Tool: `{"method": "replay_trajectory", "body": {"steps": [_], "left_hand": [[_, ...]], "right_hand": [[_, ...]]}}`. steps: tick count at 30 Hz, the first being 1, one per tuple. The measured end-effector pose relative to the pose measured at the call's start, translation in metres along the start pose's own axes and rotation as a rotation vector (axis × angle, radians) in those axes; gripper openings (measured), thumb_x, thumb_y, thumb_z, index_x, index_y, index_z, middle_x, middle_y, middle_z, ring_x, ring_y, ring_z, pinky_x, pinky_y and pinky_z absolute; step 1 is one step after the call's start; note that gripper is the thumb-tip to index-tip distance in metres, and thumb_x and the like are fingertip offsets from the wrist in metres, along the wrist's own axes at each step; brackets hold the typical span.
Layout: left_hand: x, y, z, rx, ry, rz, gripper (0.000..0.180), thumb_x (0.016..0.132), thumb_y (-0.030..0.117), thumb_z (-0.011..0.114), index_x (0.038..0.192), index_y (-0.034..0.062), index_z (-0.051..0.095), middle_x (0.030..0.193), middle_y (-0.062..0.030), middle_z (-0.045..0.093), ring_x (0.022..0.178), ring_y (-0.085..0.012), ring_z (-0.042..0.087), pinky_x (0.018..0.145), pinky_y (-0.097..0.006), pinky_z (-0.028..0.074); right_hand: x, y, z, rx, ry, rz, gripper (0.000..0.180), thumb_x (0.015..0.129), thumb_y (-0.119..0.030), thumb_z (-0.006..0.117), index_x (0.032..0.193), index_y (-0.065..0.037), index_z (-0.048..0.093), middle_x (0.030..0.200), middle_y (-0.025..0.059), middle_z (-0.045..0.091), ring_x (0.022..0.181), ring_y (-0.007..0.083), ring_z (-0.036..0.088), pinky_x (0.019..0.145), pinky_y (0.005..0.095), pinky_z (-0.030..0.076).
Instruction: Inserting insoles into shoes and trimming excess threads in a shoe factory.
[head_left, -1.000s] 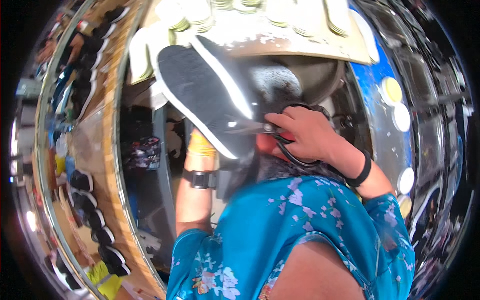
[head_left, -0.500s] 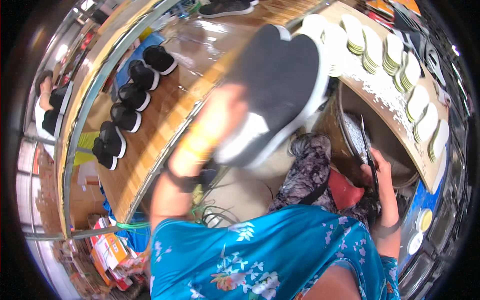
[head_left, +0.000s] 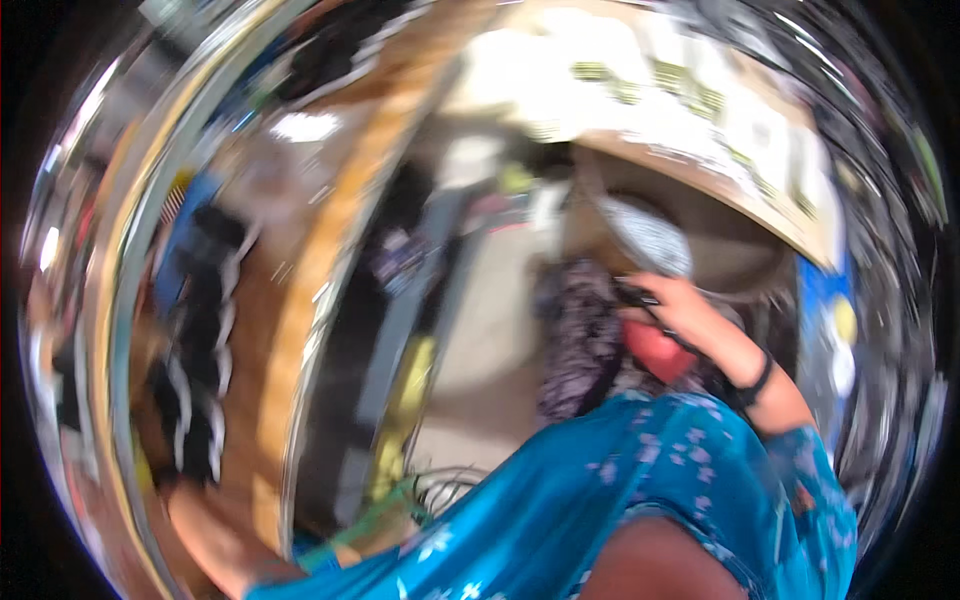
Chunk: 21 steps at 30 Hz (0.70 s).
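Observation:
My left forearm [head_left: 215, 530] stretches out to the lower left, over the wooden bench. Its hand is lost in blur against black shoes with white soles [head_left: 200, 420], so I cannot make out its fingers. On the right, my right hand [head_left: 668, 305] is closed around the black handles of scissors [head_left: 642, 296], above a red patch at my lap. The blades are too smeared to follow. A row of black shoes [head_left: 195, 300] runs along the bench on the left.
White insole stacks [head_left: 700, 95] cover a board [head_left: 690, 160] at the upper right. Below it stands a large bin [head_left: 740, 255] with white bits inside. The bench's front edge [head_left: 320, 250] runs between me and the shoes. Cables [head_left: 445, 490] lie low by my left side.
My left hand has swung from in front of me, where it held a pair of black shoes, out to the bench at lower left. My right hand still grips the scissors. The whole view has shifted.

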<state>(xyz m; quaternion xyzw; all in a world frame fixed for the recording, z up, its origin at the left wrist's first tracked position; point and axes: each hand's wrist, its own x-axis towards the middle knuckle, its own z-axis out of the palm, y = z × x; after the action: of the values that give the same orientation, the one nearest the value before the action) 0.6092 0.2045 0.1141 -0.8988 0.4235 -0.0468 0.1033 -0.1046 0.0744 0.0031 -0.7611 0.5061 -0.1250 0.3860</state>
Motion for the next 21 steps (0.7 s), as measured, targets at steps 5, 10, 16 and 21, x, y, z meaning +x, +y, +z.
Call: {"method": "replay_trajectory", "body": {"steps": [5,10,16,21], "left_hand": [[0.050,0.134,-0.023,-0.295,0.267,0.298,0.029,0.086,0.017,0.049,0.104,-0.0035,0.055,0.097,-0.0178,0.059,0.088,-0.0303,0.057,0.081,-0.037,0.043],[-0.007,0.354,-0.049,-0.781,0.192,0.889,0.024,0.088,0.010,0.046,0.106,-0.0038,0.054,0.102,-0.0172,0.059,0.090,-0.0301,0.056,0.084,-0.037,0.043],[-0.205,0.645,-0.019,-0.827,0.059,1.735,0.016,0.083,0.008,0.050,0.092,-0.0026,0.058,0.087,-0.0184,0.060,0.078,-0.0337,0.057,0.073,-0.037,0.045],[-0.291,0.719,0.025,-0.210,-0.394,1.865,0.033,0.090,0.024,0.041,0.088,-0.0057,0.057,0.079,-0.0234,0.058,0.075,-0.0370,0.057,0.069,-0.039,0.043]], "right_hand": [[-0.031,0.043,-0.013,0.176,-0.097,0.338,0.043,0.077,-0.028,0.057,0.113,-0.005,0.054,0.101,0.0164,0.061,0.093,0.0290,0.058,0.079,0.0365,0.045],[-0.104,0.075,-0.027,0.347,-0.033,0.362,0.043,0.075,-0.021,0.056,0.114,-0.004,0.052,0.109,0.0154,0.057,0.099,0.0251,0.055,0.082,0.0343,0.043],[-0.267,0.142,-0.026,0.533,0.924,0.424,0.056,0.064,-0.001,0.053,0.119,-0.009,0.044,0.100,0.0137,0.052,0.085,0.0223,0.052,0.073,0.0328,0.045],[-0.490,0.140,-0.045,-0.325,1.390,1.367,0.059,0.068,-0.001,0.053,0.124,-0.017,0.039,0.106,0.0161,0.056,0.091,0.0314,0.058,0.072,0.0397,0.046]]}}
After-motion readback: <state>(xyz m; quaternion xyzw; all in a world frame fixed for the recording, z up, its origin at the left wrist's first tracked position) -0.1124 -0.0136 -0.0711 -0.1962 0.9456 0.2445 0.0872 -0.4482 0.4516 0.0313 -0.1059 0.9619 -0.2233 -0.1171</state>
